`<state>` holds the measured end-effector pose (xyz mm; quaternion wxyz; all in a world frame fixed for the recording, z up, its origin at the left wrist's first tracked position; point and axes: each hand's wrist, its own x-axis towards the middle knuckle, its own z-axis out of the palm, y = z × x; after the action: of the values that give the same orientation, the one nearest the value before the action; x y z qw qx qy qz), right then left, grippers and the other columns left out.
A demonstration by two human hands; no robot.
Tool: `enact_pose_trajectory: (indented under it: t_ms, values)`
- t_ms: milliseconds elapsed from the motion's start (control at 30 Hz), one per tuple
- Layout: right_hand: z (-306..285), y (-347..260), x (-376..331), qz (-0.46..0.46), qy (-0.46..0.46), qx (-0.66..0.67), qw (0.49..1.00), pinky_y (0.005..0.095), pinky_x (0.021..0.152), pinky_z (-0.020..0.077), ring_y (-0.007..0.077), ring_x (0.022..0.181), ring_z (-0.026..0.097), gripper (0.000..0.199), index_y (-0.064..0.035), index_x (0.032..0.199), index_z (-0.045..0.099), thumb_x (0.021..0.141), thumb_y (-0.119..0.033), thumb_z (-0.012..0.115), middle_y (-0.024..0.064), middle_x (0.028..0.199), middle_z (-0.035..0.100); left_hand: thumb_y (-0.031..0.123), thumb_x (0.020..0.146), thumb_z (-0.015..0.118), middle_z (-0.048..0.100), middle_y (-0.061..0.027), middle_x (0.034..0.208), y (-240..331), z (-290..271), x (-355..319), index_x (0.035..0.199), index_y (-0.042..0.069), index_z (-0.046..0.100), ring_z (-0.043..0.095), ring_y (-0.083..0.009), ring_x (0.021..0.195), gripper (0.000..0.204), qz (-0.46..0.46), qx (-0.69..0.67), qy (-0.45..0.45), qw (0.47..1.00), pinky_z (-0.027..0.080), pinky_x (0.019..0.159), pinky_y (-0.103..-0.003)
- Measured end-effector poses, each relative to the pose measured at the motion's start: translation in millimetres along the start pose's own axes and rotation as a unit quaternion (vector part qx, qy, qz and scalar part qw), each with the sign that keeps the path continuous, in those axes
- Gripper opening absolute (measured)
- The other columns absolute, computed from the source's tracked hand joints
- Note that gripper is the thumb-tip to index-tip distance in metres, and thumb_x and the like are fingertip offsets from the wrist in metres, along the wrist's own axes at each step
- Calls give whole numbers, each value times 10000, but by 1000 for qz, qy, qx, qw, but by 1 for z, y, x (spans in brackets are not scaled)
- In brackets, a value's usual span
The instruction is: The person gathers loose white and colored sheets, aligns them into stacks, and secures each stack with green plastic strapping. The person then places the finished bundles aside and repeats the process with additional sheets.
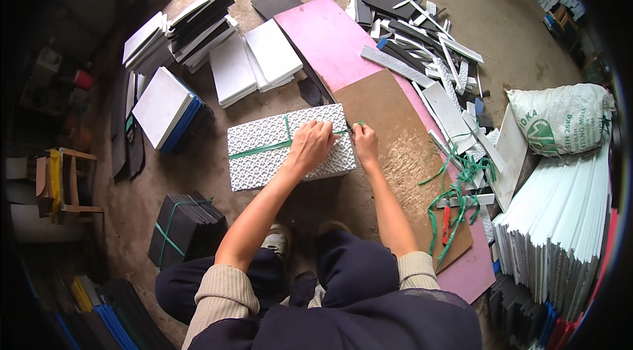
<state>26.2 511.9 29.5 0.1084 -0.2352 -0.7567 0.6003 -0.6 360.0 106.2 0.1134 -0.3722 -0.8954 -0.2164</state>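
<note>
A block of white sheets with a bumpy patterned top (264, 136) lies in front of me. Flat green strapping (257, 150) runs lengthwise over it and crosses a second strand near its middle. On the block's top, right of the crossing, my left hand (311, 147) is closed with curled fingers round the strapping. My right hand (365, 144) pinches the strapping just beyond the block's right edge, with a short green tail above the fingers. The grip of the left fingertips is partly hidden by the hand itself.
A brown board (395, 145) lies on a pink sheet (330, 33) at my right, bearing loose green straps (461, 178) and a red-handled tool (446, 221). Offcuts (455, 53) are heaped beyond. A strapped black bundle (188, 228), white stacks (234, 70) and a sack (560, 116) stand around.
</note>
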Motion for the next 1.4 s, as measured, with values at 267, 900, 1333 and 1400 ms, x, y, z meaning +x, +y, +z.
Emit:
enact_pose_trajectory:
  t_ms: [267, 900, 1333, 1400]
  values:
    - [5, -26, -7, 165, -43, 405, 898, 174, 408, 284, 24, 499, 402, 277, -67, 790, 567, 906, -255, 399, -18, 655, 537, 250, 799, 540, 537, -73, 704, 16, 7, 6, 725, 48, 580, 502, -220, 634, 219, -131, -163, -26, 978, 317, 647, -345]
    - [23, -21, 19, 266, 43, 469, 841, 208, 455, 311, 80, 483, 366, 176, -93, 656, 386, 829, -88, 420, -13, 576, 374, 202, 888, 419, 507, -18, 697, 8, 29, -14, 816, 25, 542, 326, -148, 758, 227, -169, -373, 5, 912, 293, 753, -279]
    - [38, 4, 30, 118, 61, 222, 966, 263, 504, 371, 122, 520, 471, 254, -23, 656, 526, 814, -217, 480, 23, 579, 505, 226, 844, 479, 510, -128, 824, -14, 15, -22, 834, 19, 515, 464, -243, 810, 210, -18, -294, -1, 956, 355, 748, -339]
    - [9, 19, 52, 51, 48, 2, 998, 330, 647, 438, 227, 713, 556, 272, 20, 870, 529, 810, -243, 493, 143, 806, 578, 308, 817, 521, 478, -138, 972, -21, -13, -21, 953, 22, 500, 446, -288, 934, 318, 67, -199, -32, 977, 368, 847, -370]
